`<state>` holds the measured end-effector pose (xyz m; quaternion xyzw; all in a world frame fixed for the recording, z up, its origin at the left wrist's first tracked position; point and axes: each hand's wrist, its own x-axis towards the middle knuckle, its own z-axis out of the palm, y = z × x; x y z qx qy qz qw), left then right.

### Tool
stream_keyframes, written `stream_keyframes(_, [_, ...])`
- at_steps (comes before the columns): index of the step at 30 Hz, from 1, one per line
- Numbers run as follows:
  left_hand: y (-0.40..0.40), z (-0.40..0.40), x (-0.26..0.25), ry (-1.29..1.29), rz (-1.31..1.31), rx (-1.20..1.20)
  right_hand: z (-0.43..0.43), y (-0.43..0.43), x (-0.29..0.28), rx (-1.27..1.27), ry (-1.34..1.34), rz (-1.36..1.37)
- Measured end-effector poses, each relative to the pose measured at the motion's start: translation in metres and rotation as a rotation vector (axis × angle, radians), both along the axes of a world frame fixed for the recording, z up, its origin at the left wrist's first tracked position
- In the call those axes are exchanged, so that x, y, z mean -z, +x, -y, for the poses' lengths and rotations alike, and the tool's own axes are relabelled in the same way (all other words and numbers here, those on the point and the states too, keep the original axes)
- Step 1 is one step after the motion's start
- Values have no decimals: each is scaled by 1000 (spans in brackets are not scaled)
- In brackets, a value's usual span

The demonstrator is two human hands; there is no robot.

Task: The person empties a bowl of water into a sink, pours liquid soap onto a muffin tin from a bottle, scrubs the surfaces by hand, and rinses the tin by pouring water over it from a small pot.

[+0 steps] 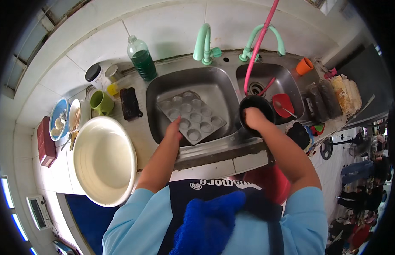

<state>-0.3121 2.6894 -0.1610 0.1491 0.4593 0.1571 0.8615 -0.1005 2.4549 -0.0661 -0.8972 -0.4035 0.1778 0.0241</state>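
Observation:
A grey metal muffin tin (pixel 196 117) lies tilted in the larger, left basin (pixel 216 79) of a stainless steel double sink. My left hand (pixel 175 130) holds its near left edge, thumb on the upper face. My right hand (pixel 254 117) reaches down into a black round container (pixel 267 110) at the divider between the basins; its fingers are hidden inside. A pink hose (pixel 255 52) runs down into the smaller right basin (pixel 286 75), behind the container. Beside the container, a red dish (pixel 283 101) with a metal spoon (pixel 286 109) rests in that basin.
Two mint-green faucets (pixel 203 44) rise behind the sink. Left stand a bottle of green liquid (pixel 143 62), a green mug (pixel 102 102), a dark block (pixel 130 104) and a large cream basin (pixel 105 159). An orange cup (pixel 304 66) and wrapped packages (pixel 331 95) sit right.

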Motion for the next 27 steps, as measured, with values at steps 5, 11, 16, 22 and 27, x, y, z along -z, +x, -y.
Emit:
stream_keyframes(5, [11,-16,49,312,-141,61,62,-25,-61,250,811,674])
stream_keyframes(11, [26,-14,59,833,-743,219,83,-47,-36,1188,702,-1560])
stream_keyframes(16, [27,-21,57,907,-884,421,57,-34,-7,1116,1008,-1531])
stream_keyframes(22, [62,9,57,1335,-639,589,-51,-26,20,797,1463,-1271])
stream_keyframes(27, [110,24,24,239,-445,571,-121,-3,56,1140,1733,-1401])
